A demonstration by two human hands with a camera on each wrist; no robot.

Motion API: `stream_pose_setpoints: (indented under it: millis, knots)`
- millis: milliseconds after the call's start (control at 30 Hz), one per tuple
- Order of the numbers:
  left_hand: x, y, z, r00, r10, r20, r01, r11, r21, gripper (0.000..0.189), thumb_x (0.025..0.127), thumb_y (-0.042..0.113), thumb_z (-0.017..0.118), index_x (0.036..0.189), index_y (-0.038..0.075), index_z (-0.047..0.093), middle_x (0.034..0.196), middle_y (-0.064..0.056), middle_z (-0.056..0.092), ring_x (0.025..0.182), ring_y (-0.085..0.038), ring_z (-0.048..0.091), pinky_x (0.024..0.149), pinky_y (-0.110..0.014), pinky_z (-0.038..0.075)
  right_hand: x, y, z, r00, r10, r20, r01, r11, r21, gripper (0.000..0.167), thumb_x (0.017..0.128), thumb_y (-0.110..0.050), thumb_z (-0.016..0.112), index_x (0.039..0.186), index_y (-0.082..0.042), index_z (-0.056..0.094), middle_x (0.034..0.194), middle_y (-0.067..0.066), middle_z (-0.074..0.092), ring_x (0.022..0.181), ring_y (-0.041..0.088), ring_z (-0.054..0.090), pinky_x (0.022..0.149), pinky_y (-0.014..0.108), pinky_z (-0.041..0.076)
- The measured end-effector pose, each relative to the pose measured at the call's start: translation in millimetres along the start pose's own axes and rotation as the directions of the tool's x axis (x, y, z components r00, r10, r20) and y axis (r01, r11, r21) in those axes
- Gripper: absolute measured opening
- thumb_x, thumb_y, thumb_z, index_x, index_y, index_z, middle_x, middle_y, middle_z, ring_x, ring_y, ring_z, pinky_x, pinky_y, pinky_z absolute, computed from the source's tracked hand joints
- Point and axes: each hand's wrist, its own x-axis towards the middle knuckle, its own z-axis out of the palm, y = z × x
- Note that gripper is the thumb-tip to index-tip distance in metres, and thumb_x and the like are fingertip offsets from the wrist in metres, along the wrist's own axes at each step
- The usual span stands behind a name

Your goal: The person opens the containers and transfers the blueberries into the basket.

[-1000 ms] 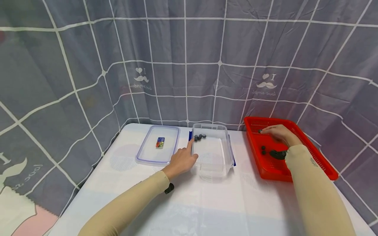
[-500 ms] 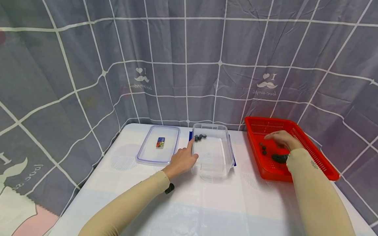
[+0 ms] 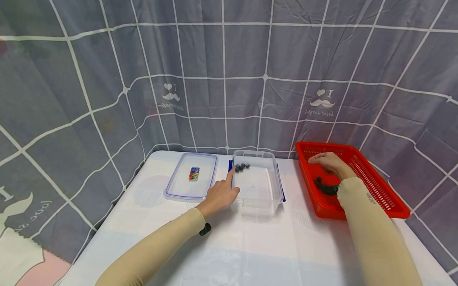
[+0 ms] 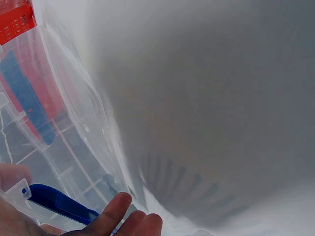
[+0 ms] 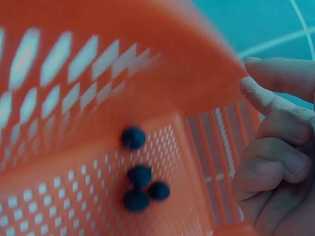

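The left hand (image 3: 219, 195) grips the left side of a clear container (image 3: 259, 180), its forefinger laid straight along the wall; up close, fingertips show around a blue latch (image 4: 59, 201). The right hand (image 3: 332, 162) has only a narrow gap between thumb and forefinger, the other fingers bent, above a red basket (image 3: 327, 210) with slotted walls. Four small dark balls (image 5: 136, 200) lie on the basket's perforated bottom, three clustered and one just beside them. Inside the container, four similar balls (image 3: 243, 165) sit near its far left corner. Left of the container, a clear lid (image 3: 175, 178) with a colourful label (image 3: 194, 174) lies flat on the white tablecloth (image 3: 250, 246).
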Motion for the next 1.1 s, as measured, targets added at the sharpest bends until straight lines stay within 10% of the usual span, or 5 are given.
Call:
stream_pose_setpoints:
  millis: [433, 1100]
  knots:
    - [-2.3, 2.3, -1.8, 1.0, 0.007, 0.0, -0.007, 1.0, 0.0, 0.074, 0.095, 0.041, 0.047, 0.162, 0.026, 0.02, 0.12, -0.018, 0.069, 0.102, -0.032, 0.065, 0.073, -0.047, 0.05, 15.2, -51.0, 26.7, 0.999, -0.041, 0.015, 0.039, 0.994, 0.105, 0.042, 0.099, -0.029, 0.064, 0.13, -0.001, 0.062, 0.056, -0.004, 0.036, 0.052, 0.013, 0.033, 0.054, 0.025, 0.038]
    - [-1.0, 0.0, 0.3, 1.0, 0.003, 0.012, -0.003, 1.0, -0.016, 0.075, 0.095, 0.04, 0.048, 0.162, 0.026, 0.019, 0.117, -0.017, 0.069, 0.089, -0.026, 0.061, 0.066, -0.041, 0.046, 46.4, -100.6, 93.0, 0.99, -0.088, 0.112, 0.064, 0.978, 0.2, 0.04, 0.098, -0.027, 0.066, 0.131, -0.005, 0.064, 0.059, -0.003, 0.036, 0.053, 0.014, 0.035, 0.056, 0.025, 0.041]
